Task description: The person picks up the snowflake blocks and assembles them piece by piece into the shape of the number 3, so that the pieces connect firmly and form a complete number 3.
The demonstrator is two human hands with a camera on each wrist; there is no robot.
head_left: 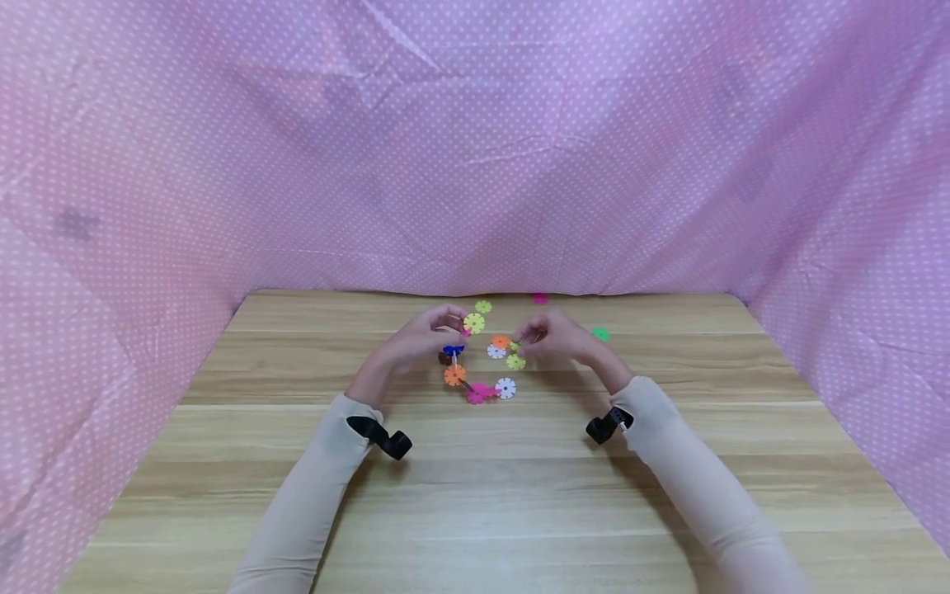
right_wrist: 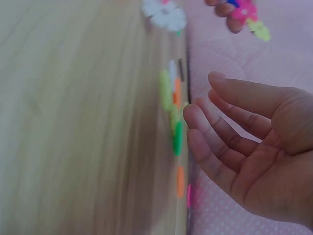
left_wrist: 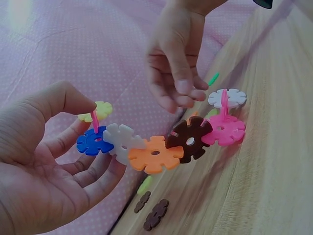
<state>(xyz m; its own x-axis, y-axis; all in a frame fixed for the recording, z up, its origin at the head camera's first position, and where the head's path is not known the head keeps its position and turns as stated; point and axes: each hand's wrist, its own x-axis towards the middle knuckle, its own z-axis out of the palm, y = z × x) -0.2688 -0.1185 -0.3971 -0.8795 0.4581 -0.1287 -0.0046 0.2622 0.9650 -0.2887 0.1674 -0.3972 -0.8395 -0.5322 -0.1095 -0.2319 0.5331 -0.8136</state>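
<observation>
A chain of interlocking plastic snowflake discs hangs from my left hand (head_left: 423, 337). In the left wrist view that hand pinches its near end, with the thumb at an edge-on pink disc (left_wrist: 95, 122) beside a yellow disc (left_wrist: 104, 109). From there the chain runs through a blue disc (left_wrist: 92, 143), a white disc (left_wrist: 119, 139), an orange disc (left_wrist: 166, 160), a brown disc (left_wrist: 195, 149) and pink ones (left_wrist: 230, 131) to a white disc (left_wrist: 227, 97). My right hand (right_wrist: 254, 147) has its fingers loosely bent and holds nothing, close above loose discs.
Loose discs lie on the wooden table (head_left: 475, 495): an orange disc (head_left: 500, 341), a yellow-green disc (head_left: 515, 362), a green disc (head_left: 600, 334) and a pink disc (head_left: 540, 298) near the back edge. A pink dotted cloth (head_left: 475, 165) encloses the back and sides.
</observation>
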